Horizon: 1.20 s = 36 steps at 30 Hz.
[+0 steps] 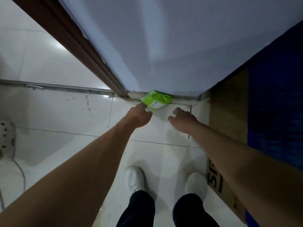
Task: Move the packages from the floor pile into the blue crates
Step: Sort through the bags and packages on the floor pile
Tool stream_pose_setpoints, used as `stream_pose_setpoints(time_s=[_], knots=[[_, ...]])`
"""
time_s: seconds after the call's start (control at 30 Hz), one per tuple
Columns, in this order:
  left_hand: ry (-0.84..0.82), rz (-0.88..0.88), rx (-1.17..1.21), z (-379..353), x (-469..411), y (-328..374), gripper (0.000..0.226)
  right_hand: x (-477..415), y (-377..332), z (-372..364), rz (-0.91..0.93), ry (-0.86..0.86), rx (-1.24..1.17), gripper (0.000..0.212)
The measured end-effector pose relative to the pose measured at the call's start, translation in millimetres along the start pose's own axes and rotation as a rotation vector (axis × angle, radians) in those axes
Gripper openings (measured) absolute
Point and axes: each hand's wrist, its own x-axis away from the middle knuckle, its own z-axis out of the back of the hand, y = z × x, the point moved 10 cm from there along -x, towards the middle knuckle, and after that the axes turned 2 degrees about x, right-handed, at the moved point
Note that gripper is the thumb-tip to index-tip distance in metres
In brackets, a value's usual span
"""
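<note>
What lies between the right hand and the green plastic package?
Between right hand and green plastic package, only bare white tiled floor shows, head view.

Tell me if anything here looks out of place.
One green package lies alone, tilted, against the foot of the wall near the door frame, no pile in sight. The left hand reaches its near corner.

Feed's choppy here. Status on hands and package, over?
Left hand at corner of green package, grip unclear. Right hand open, empty. Package against wall base; nothing in the way.
</note>
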Motion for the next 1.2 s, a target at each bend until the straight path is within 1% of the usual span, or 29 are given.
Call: stream_pose_setpoints(time_s=[0.13, 0.2, 0.27, 0.37, 0.43, 0.5, 0.57, 0.67, 0.73, 0.83, 0.9, 0.97, 1.0, 1.13, 1.2], knots=[[0.073, -0.062, 0.12, -28, -71, -1, 0.059, -77, -9, -19, 0.14, 0.05, -0.041, 0.064], [0.122, -0.133, 0.173, -32, -91, 4, 0.053, -101, -20, -25, 0.225, 0.077, -0.061, 0.068], [0.163, -0.186, 0.188, -31, -105, 5, 0.042, -117, -28, -29, 0.254, 0.105, -0.1, 0.067], [0.165, -0.192, 0.241, -30, -121, -1, 0.031, -133, -32, -34, 0.234, 0.113, -0.153, 0.063], [0.157, -0.171, 0.285, -29, -125, -4, 0.033, -136, -31, -37, 0.205, 0.109, -0.181, 0.059], [0.145, -0.166, 0.264, -29, -124, -3, 0.031, -134, -31, -42, 0.171, 0.097, -0.221, 0.056], [0.141, -0.171, 0.224, -30, -115, 2, 0.015, -128, -27, -42, 0.141, 0.124, -0.237, 0.06], [0.133, -0.179, 0.19, -33, -94, 9, 0.01, -106, -19, -30, 0.102, 0.199, -0.235, 0.07], [0.109, -0.189, 0.181, -33, -79, 14, 0.021, -86, -14, -20, 0.082, 0.214, -0.211, 0.076], [0.075, -0.173, 0.192, -25, -52, 24, 0.029, -61, -11, -8, 0.06, 0.133, -0.16, 0.081], [0.053, -0.184, 0.189, -16, -30, 35, 0.031, -44, -9, 1, 0.054, 0.097, -0.098, 0.078], [0.015, -0.183, 0.217, -7, -4, 47, 0.022, -20, -8, 12, 0.05, 0.097, -0.019, 0.071], [-0.004, -0.178, 0.229, -2, 9, 53, 0.022, -7, -7, 20, 0.046, 0.111, 0.021, 0.066], [-0.084, -0.188, 0.25, 19, 69, 79, 0.024, 62, -6, 68, 0.021, 0.226, 0.145, 0.038], [-0.11, -0.216, 0.243, 32, 102, 100, 0.025, 104, -4, 100, 0.034, 0.289, 0.099, 0.033]])
